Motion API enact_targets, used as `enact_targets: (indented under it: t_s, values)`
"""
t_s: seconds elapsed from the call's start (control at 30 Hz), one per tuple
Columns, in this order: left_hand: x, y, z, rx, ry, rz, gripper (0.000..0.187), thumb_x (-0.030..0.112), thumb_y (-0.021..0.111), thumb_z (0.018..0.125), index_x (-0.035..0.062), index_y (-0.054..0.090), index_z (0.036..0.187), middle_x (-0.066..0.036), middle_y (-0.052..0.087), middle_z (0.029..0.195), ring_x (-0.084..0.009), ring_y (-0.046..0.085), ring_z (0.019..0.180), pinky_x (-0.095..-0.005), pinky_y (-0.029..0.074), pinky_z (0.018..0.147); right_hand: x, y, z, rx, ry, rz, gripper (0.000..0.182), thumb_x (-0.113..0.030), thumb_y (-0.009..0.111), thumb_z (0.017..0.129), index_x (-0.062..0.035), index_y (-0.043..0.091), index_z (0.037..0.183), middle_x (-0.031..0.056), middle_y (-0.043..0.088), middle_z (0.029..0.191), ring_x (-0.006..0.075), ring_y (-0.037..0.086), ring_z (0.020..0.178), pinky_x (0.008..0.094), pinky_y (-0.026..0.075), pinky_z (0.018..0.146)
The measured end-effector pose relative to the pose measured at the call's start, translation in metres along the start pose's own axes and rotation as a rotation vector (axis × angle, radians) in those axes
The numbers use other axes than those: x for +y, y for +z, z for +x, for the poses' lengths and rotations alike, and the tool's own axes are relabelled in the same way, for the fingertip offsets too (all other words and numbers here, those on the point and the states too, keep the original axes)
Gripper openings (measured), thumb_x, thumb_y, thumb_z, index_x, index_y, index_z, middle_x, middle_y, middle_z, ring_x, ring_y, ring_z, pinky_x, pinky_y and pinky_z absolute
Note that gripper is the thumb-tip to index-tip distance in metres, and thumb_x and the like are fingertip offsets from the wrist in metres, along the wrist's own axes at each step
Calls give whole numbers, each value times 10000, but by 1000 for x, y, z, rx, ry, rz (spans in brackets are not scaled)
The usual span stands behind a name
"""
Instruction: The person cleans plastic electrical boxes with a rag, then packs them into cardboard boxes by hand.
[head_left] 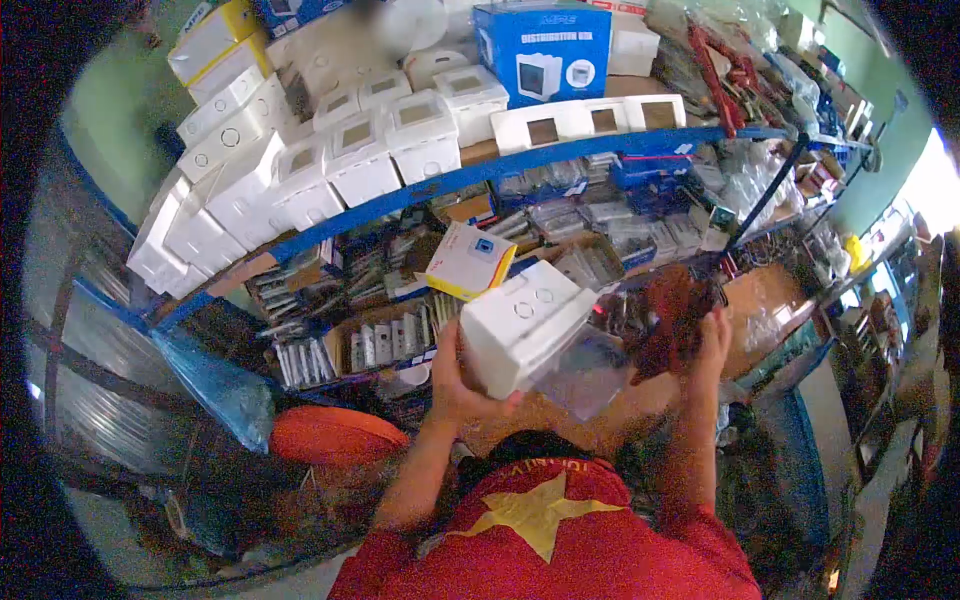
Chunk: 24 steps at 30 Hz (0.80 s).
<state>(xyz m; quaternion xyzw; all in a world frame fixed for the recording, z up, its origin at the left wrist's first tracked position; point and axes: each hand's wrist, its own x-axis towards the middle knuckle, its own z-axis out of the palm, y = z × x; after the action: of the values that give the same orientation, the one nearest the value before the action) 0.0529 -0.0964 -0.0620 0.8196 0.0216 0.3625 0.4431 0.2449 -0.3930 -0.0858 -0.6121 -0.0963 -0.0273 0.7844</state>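
My left hand [462, 382] is wrapped round the left side of a white plastic distribution box [520, 322], holding it tilted in front of the shelves. Round knockout marks show on the box's upper face. A clear plastic cover [585, 372] hangs at its lower right side. In my right hand [710, 345], raised to the right of the box, is a dark reddish-brown cloth [668, 312], bunched up and drooping toward the box. My right fingers are partly hidden behind the cloth.
Similar white boxes [360, 155] line the upper shelf beside a blue carton [545, 55]. Below the blue shelf edge [430, 187] lie a yellow-and-white carton [470, 262] and several packs of small parts. An orange round object [335, 435] sits at lower left.
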Motion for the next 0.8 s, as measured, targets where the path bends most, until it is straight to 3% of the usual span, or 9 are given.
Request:
enact_targets:
  t_s: [0.07, 0.13, 0.2, 0.27, 0.4, 0.47, 0.57, 0.67, 0.8]
  values:
    - [-4, 4, -3, -35, 45, 50, 1116, 423, 886, 436, -28, 394, 1331, -207, 566, 1198, -320, 589, 1082, -409, 468, 934, -60, 22, -9, -121, -28, 214, 236, -94, 561, 866, 29, 595, 1063, 74, 623, 1057, 171, 595, 970, 328, 487, 825]
    - [-1, 3, 4, -137, 139, 162, 1105, 422, 890, 421, -26, 421, 1316, -205, 581, 1195, -331, 602, 1069, -420, 474, 931, -89, 53, -21, -395, -247, -71, 256, -111, 606, 839, 13, 584, 1062, 128, 615, 1132, 245, 603, 1015, 386, 478, 877]
    - [3, 3, 14, -176, 221, 151, 1078, 418, 887, 431, -27, 441, 1304, -203, 581, 1208, -340, 600, 1080, -425, 477, 932, -98, 88, -30, -677, -760, -627, 318, -140, 649, 802, -25, 584, 1092, 170, 617, 1080, 339, 601, 1012, 402, 480, 877]
    - [9, 3, 15, -195, 194, 113, 1058, 413, 885, 440, -29, 453, 1299, -205, 578, 1218, -346, 595, 1094, -429, 476, 935, -96, 122, -42, -777, -633, -526, 262, -148, 671, 777, -54, 610, 1014, 187, 604, 1022, 364, 606, 949, 391, 499, 824]
    - [16, -9, 4, -172, 85, 101, 1088, 390, 878, 437, -33, 424, 1331, -223, 561, 1239, -349, 579, 1125, -432, 459, 962, -36, 105, 13, -658, -418, -763, 242, -214, 708, 771, -12, 614, 867, 158, 620, 801, 317, 605, 683, 395, 490, 634]
    - [11, -13, 0, -175, 81, 107, 1123, 376, 876, 426, -36, 396, 1354, -223, 552, 1253, -338, 574, 1134, -426, 449, 974, -1, 94, 17, -607, -250, -640, 206, -172, 706, 770, -16, 618, 872, 158, 620, 773, 303, 595, 655, 379, 487, 621]
    - [-7, -7, -8, -91, -82, -143, 1167, 350, 877, 417, -33, 352, 1386, -208, 535, 1282, -309, 551, 1168, -411, 425, 1001, -26, 111, 3, -432, -270, -553, 194, -136, 712, 762, -12, 617, 878, 154, 609, 776, 287, 595, 653, 356, 478, 605]
    - [-16, -7, -6, -62, -132, -250, 1184, 319, 873, 410, -25, 329, 1404, -194, 520, 1307, -282, 522, 1203, -398, 400, 1026, -77, 138, -12, -435, -653, -627, 194, -115, 729, 734, -21, 604, 848, 115, 579, 768, 280, 579, 617, 355, 460, 543]
    - [-7, -9, 0, -119, -70, 7, 1160, 303, 864, 416, -31, 347, 1399, -201, 510, 1317, -280, 510, 1217, -393, 394, 1035, -71, 143, -37, -542, -1070, -509, 292, -138, 781, 610, -53, 620, 839, 99, 609, 824, 269, 611, 663, 365, 496, 556]
